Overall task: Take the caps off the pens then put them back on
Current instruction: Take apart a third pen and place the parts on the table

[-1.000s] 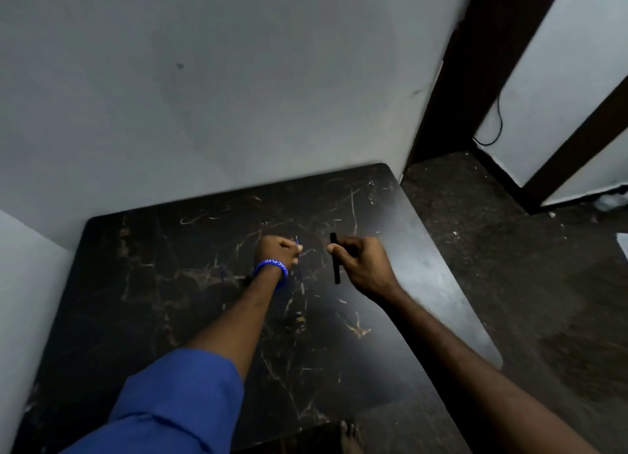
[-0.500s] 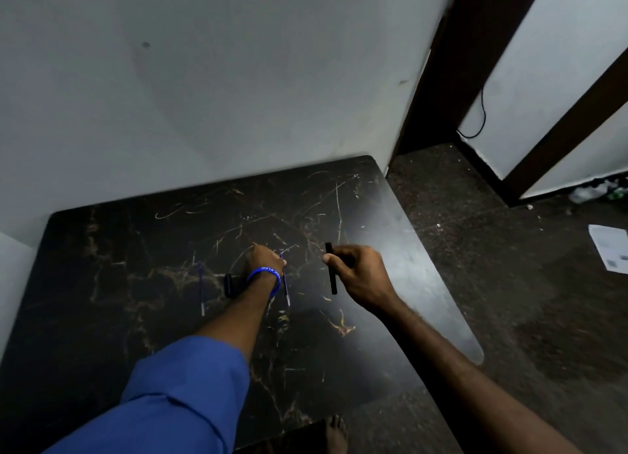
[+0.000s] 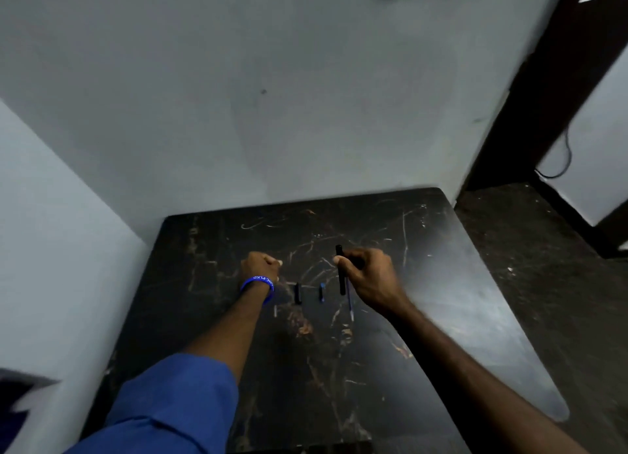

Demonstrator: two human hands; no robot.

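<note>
My right hand [image 3: 372, 278] grips a black pen [image 3: 340, 270] and holds it nearly upright above the dark marble-patterned table [image 3: 458, 300]. My left hand [image 3: 261, 267], with a blue wristband, is closed in a fist over the table to the left; nothing shows in it. Between the hands, a short black cap [image 3: 298, 293] and a small blue cap [image 3: 321, 292] lie on the table. A thin blue pen [image 3: 350, 302] lies just below the black pen, beside my right hand.
The table stands in a corner, with grey walls [image 3: 272, 97] behind it and to its left. A dark door frame [image 3: 543, 90] and dark floor [image 3: 543, 267] are on the right. A black cable [image 3: 564, 161] hangs by the far wall.
The camera has tilted up and swung left. The thin blue pen that was at my left hand now lies on the table near my right hand. The right hand still holds the black pen.
</note>
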